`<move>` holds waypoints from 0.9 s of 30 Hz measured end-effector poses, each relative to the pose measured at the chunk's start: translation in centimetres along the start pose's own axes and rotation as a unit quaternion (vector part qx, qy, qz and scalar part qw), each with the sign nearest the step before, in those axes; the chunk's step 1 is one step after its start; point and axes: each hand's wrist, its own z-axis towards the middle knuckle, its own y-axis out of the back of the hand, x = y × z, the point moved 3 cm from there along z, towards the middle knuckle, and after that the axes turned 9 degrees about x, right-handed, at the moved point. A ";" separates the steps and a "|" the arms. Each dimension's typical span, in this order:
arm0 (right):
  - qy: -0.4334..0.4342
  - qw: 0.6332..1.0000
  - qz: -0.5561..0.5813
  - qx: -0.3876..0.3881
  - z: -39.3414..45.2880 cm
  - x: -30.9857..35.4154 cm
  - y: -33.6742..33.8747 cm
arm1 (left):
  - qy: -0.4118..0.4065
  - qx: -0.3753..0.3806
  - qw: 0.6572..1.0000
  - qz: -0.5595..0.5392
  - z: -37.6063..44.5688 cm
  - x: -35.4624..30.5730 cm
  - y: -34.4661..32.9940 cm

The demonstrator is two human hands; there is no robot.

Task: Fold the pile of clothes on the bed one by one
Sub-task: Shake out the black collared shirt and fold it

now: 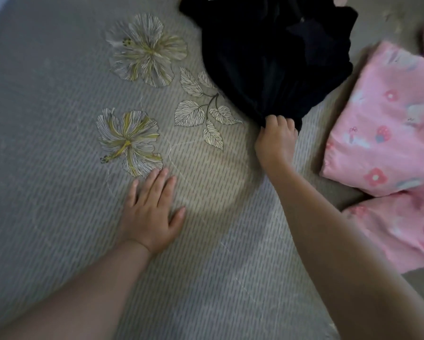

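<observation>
— Where is the dark garment?

— The black garment (267, 52) lies bunched on the bed (46, 143), up by its far edge and right of the middle, just beside the printed flowers (142, 50) and leaves (201, 111) of the bedcover.

— And the hands?

— The right hand (277, 141) grips the garment's near hem, fingers curled round the cloth. The left hand (152, 214) rests flat on the bedcover, fingers straight and slightly spread, holding nothing.

— Anything else?

— A pink patterned cloth (385, 123) lies along the bed's right edge, near the black garment but apart from it.
</observation>
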 end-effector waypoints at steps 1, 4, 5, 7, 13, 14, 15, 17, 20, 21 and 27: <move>-0.003 1.000 0.006 0.003 -2.3 -0.4 -0.5 | 0.000 0.003 1.000 -0.001 0.0 0.0 -0.1; 0.024 1.000 0.009 -0.017 -11.1 -1.0 -1.6 | 0.000 -0.015 1.000 0.002 -0.1 0.2 -0.4; 0.033 0.998 0.013 -0.044 -14.3 -1.2 -1.9 | -0.004 -0.027 1.000 0.004 -0.1 0.3 -0.7; 0.039 0.996 0.009 -0.079 -20.5 -1.7 -2.8 | -0.011 -0.047 0.999 0.002 0.0 0.5 -1.2; -0.010 0.997 0.036 -0.074 -32.2 -1.7 -5.2 | -0.016 -0.063 0.998 -0.017 0.2 0.8 -1.7; -0.014 0.996 0.037 -0.083 -32.7 -1.5 -5.0 | -0.030 -0.069 0.997 -0.027 -0.2 0.5 -1.3; -0.015 0.995 0.039 -0.087 -33.0 -1.2 -4.6 | -0.053 -0.072 0.995 -0.034 -0.9 0.2 -0.9; -0.019 0.996 0.048 -0.069 -33.7 -1.0 -4.0 | -0.104 -0.061 0.992 -0.033 -3.2 -0.7 -0.7; 0.012 0.997 0.068 -0.034 -36.2 -1.1 -3.9 | -0.159 -0.012 0.987 -0.027 -8.1 -2.6 -1.6; 0.025 0.997 0.073 -0.022 -37.9 -1.4 -3.9 | -0.190 0.004 0.981 -0.021 -10.3 -3.2 -2.1; 0.104 0.932 0.020 0.346 -50.6 -5.5 -3.5 | -0.319 0.026 0.947 0.028 -21.0 -7.2 -4.0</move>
